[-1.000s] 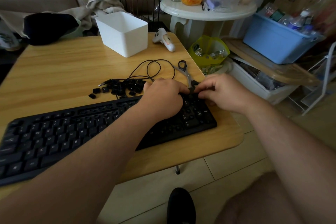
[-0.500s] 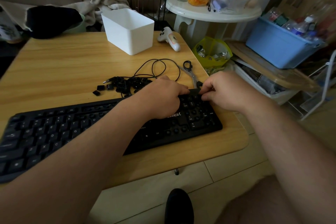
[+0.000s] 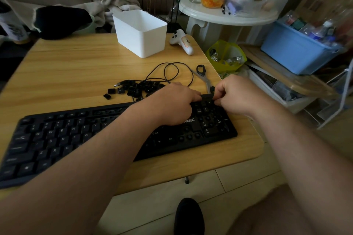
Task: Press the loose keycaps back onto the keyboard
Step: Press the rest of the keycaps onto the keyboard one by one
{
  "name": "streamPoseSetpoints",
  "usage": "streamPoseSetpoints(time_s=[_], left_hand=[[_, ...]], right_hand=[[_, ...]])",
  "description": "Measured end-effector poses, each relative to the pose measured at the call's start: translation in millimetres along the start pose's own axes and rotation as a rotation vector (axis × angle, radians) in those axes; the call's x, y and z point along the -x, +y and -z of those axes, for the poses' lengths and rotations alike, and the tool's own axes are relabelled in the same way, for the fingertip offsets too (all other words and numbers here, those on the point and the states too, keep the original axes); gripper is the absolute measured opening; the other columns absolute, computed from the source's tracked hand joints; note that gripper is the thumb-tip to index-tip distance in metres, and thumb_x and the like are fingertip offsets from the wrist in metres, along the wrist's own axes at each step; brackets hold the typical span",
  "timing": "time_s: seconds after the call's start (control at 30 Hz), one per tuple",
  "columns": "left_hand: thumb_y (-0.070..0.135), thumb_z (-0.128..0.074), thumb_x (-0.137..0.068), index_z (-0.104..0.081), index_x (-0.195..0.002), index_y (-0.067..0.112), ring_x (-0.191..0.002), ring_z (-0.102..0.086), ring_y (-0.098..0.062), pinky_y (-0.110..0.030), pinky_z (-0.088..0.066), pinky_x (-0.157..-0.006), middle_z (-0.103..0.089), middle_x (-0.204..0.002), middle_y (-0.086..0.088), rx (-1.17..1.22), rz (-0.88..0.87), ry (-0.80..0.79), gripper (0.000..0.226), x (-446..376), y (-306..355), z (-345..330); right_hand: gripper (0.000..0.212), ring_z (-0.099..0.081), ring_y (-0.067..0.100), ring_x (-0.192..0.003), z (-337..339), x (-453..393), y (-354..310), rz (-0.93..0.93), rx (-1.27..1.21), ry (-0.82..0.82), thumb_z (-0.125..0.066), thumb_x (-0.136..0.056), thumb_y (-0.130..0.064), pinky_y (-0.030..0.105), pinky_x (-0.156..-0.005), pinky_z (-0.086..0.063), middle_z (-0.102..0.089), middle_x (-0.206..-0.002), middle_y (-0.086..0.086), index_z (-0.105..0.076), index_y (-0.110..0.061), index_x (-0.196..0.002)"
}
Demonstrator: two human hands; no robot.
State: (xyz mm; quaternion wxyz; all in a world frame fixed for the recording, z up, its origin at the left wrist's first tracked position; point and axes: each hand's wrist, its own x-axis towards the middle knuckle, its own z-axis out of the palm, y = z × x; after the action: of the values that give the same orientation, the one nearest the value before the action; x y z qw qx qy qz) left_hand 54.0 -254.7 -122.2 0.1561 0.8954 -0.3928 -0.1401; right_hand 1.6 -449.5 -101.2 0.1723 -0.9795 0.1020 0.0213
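Your left hand [image 3: 172, 104] lies knuckles-up on the keyboard [image 3: 80, 139], fingers curled toward the numpad's top edge; can't tell what they grip. Loose keycaps [image 3: 137, 88] piled behind it on the counter [image 3: 76, 66]. Your right hand [image 3: 236, 96] has fingers bunched, pinching there. Scissors [image 3: 204, 77] just behind.

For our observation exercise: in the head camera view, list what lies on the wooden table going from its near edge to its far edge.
Keyboard → left hand and right hand at the keyboard's far right corner → pile of loose keycaps → loop of black cable → white bin.
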Motion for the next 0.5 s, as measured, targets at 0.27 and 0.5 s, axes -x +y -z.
streamPoseSetpoints(time_s=[0.27, 0.5], left_hand=[[0.007, -0.043, -0.092, -0.057, -0.145, 0.038, -0.135, -0.048, -0.022, -0.042, -0.045, -0.111, -0.06, -0.143, 0.001, 0.044, 0.012, 0.08, 0.063, 1.8, 1.2, -0.6], [0.006, -0.049, -0.098, -0.071, -0.128, 0.039, -0.1, -0.058, 0.001, -0.013, -0.042, -0.087, -0.068, -0.126, 0.013, 0.112, 0.039, 0.202, 0.05, 23.8, -0.1, 20.3]], right_hand=[[0.011, -0.072, 0.019, -0.089, 6.0, -0.6, 9.9, -0.231, -0.448, -0.063, -0.077, -0.09, -0.006, 0.032, -0.069, -0.064, -0.073, -0.096, 0.002, -0.078, -0.017, -0.09], [0.012, -0.073, 0.018, -0.086, 5.7, -4.4, 11.5, -0.257, -0.488, -0.089, -0.083, -0.085, -0.012, 0.03, -0.064, -0.06, -0.075, -0.093, 0.004, -0.074, -0.014, -0.093]])
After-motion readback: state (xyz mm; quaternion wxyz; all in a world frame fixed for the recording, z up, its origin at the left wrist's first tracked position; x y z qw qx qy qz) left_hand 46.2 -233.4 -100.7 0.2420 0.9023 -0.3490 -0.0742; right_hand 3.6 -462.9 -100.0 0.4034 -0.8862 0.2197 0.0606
